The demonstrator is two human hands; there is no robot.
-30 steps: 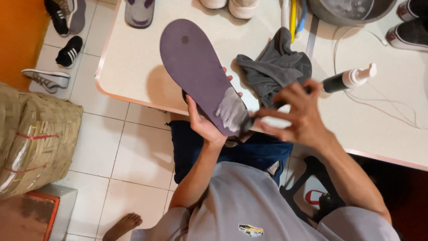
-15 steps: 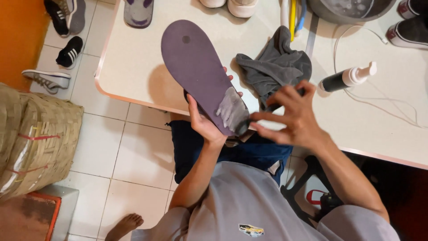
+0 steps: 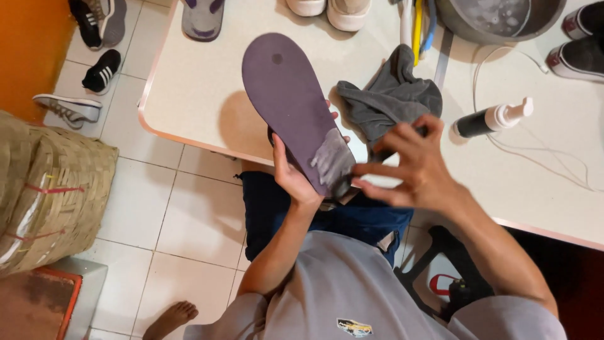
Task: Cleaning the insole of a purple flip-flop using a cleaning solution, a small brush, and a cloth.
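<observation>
Grip: left hand (image 3: 294, 178) is clasping the heel end of the purple sandal (image 3: 290, 106) from underneath, thumb wrapped over its near edge, sole turned up.
Right hand: right hand (image 3: 412, 169) is hovering at the heel with fingers spread, fingertips (image 3: 363, 184) just meeting the sandal's edge; a dark handle, perhaps a brush, seems to be tucked behind the fingers, but I cannot tell for sure.
Sandal position: it is being held tilted above the near edge of the white table (image 3: 189, 94), toe pointing away, heel over the person's lap.
Done so far: a pale, soapy-looking patch is covering the heel part of the sole.
Left to do: the wide front part of the sole is looking dry and dull, so by my judgement the cleaning is at an early stage.
Nearby: grey cloth (image 3: 393, 94) is lying crumpled just beside the sandal; dark pump bottle (image 3: 494, 118) is lying on its side; metal basin (image 3: 497, 17) with foamy water is sitting at the far edge.
</observation>
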